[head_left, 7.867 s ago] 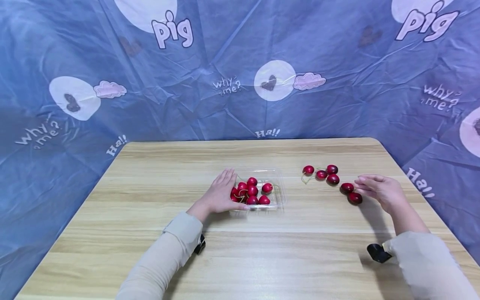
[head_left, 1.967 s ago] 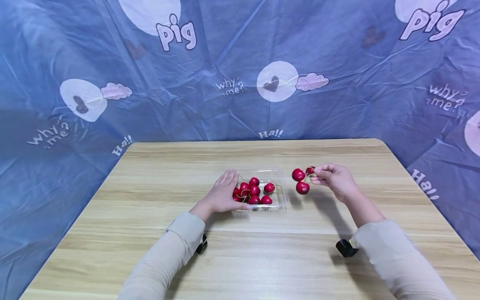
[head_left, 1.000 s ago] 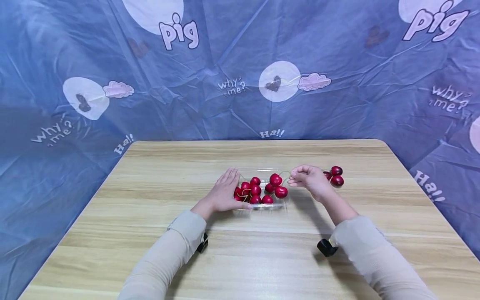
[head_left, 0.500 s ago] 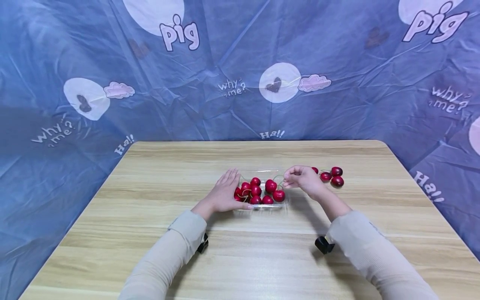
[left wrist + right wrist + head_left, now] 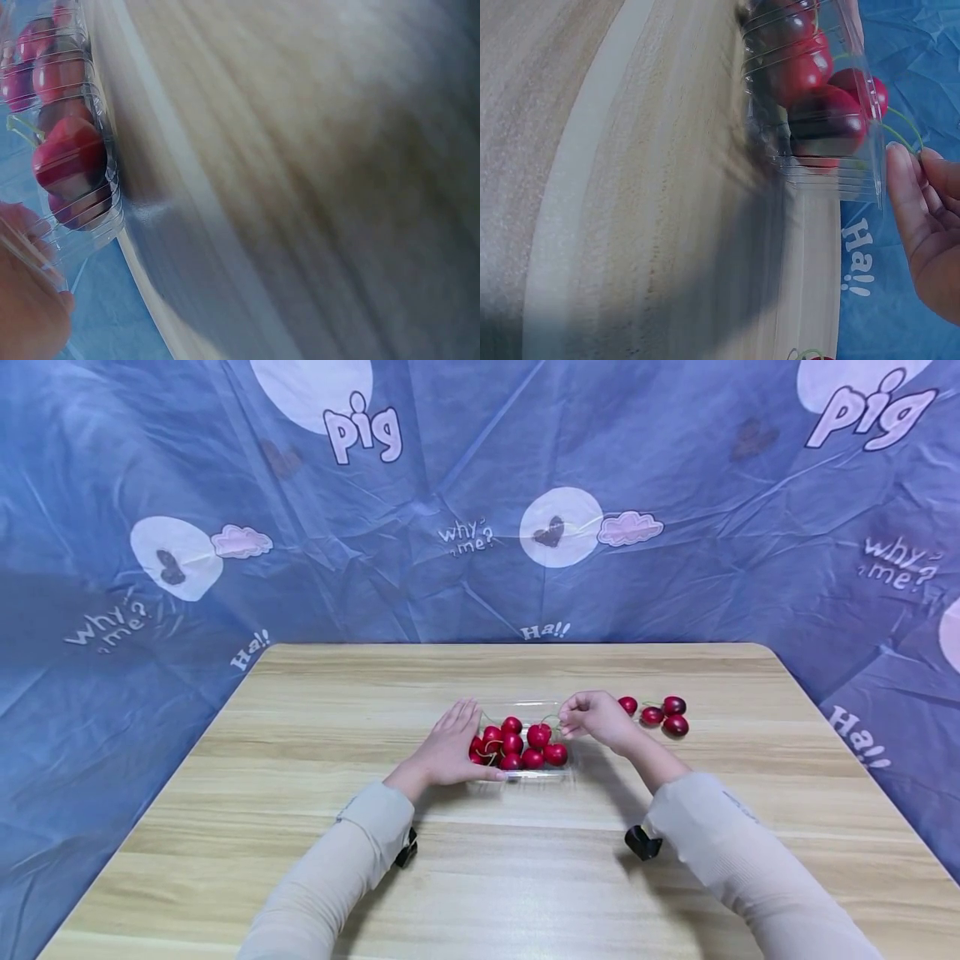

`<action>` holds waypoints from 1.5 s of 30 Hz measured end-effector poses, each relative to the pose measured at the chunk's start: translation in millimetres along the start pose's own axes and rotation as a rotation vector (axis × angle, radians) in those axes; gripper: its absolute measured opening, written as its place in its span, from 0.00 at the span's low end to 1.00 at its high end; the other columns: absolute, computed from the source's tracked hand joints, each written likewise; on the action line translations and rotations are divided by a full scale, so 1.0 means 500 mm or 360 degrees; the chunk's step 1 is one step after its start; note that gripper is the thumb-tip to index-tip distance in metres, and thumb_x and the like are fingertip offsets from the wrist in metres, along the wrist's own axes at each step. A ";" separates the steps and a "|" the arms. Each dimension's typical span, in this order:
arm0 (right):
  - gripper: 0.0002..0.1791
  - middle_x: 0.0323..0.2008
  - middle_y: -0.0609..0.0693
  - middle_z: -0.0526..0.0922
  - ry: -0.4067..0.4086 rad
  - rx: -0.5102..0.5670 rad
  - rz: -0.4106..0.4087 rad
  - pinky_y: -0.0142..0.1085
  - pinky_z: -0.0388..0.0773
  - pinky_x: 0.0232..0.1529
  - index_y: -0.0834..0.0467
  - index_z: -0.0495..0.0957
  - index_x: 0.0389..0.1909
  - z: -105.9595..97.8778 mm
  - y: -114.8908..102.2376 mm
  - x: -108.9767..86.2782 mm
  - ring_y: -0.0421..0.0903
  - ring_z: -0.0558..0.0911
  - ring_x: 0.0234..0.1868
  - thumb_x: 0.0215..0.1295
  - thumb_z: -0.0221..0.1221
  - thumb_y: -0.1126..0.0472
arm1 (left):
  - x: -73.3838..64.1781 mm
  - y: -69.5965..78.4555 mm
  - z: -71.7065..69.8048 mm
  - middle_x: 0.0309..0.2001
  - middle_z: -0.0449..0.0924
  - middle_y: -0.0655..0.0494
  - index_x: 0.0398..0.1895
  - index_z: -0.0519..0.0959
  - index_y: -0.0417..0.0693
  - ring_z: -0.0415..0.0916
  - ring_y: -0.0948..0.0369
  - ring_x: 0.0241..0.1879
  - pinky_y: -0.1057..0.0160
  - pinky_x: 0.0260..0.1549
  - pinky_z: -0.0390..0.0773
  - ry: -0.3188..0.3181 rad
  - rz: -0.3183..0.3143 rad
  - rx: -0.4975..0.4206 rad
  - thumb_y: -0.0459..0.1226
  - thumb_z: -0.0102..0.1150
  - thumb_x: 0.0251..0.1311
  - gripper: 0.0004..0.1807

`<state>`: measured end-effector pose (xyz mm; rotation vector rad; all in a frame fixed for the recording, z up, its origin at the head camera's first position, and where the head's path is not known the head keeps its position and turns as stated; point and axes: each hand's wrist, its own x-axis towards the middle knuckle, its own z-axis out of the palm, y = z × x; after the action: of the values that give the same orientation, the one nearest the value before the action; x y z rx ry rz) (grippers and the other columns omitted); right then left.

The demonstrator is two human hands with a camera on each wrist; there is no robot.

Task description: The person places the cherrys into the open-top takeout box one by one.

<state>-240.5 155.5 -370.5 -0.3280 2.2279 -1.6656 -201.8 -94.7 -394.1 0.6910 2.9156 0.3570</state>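
A clear plastic box (image 5: 536,774) with several red cherries (image 5: 512,743) in it stands on the wooden table. My left hand (image 5: 442,747) rests against its left end, fingers extended along the far side and thumb along the near rim. At the box's right end, my right hand (image 5: 600,720) pinches the thin green stems (image 5: 906,135) of two cherries between thumb and fingertips. These two cherries (image 5: 555,754) are down inside the box, among the others. In the left wrist view, part of my left hand (image 5: 30,307) shows beside the box wall.
Several loose cherries (image 5: 652,716) lie on the table (image 5: 480,877) to the right of the box, just beyond my right hand. A blue printed cloth (image 5: 465,585) hangs behind the table. A black wrist camera (image 5: 642,843) sits under my right sleeve.
My right hand has moved left from the loose cherries, carrying two cherries by their stems over the box and lowering them into it. My left hand has stayed at the box.
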 end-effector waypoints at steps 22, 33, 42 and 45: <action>0.07 0.27 0.66 0.76 -0.0043 -0.0337 0.0053 0.41 0.77 0.32 0.78 0.70 0.32 0.008 -0.011 0.017 0.55 0.79 0.27 0.57 0.48 0.75 | 0.003 0.001 0.004 0.66 0.29 0.48 0.65 0.40 0.38 0.28 0.52 0.64 0.58 0.60 0.32 -0.0002 -0.0010 -0.0004 0.73 0.42 0.35 0.62; 0.08 0.27 0.66 0.77 -0.0014 -0.0267 0.0071 0.43 0.77 0.34 0.80 0.70 0.33 0.009 -0.014 0.015 0.49 0.79 0.24 0.57 0.47 0.76 | 0.002 0.001 0.004 0.66 0.28 0.49 0.65 0.39 0.38 0.28 0.52 0.64 0.59 0.60 0.32 -0.0006 -0.0014 -0.0004 0.73 0.42 0.35 0.62; 0.08 0.30 0.66 0.77 0.0049 -0.0219 0.0089 0.44 0.76 0.36 0.78 0.71 0.33 0.004 -0.011 0.014 0.57 0.79 0.31 0.56 0.49 0.75 | 0.003 0.000 0.007 0.66 0.28 0.48 0.65 0.39 0.38 0.28 0.52 0.64 0.58 0.59 0.32 -0.0013 -0.0018 0.0007 0.73 0.41 0.35 0.62; 0.07 0.33 0.68 0.76 0.0063 -0.0208 0.0094 0.44 0.75 0.37 0.76 0.71 0.33 -0.001 -0.008 0.014 0.58 0.79 0.33 0.57 0.49 0.74 | 0.002 0.000 0.007 0.66 0.28 0.48 0.65 0.40 0.38 0.28 0.52 0.64 0.58 0.59 0.33 -0.0009 -0.0017 0.0005 0.72 0.42 0.36 0.62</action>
<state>-247.0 152.1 -367.2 -0.2611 2.3578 -1.5131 -202.3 -93.5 -397.7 0.6754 2.9143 0.3489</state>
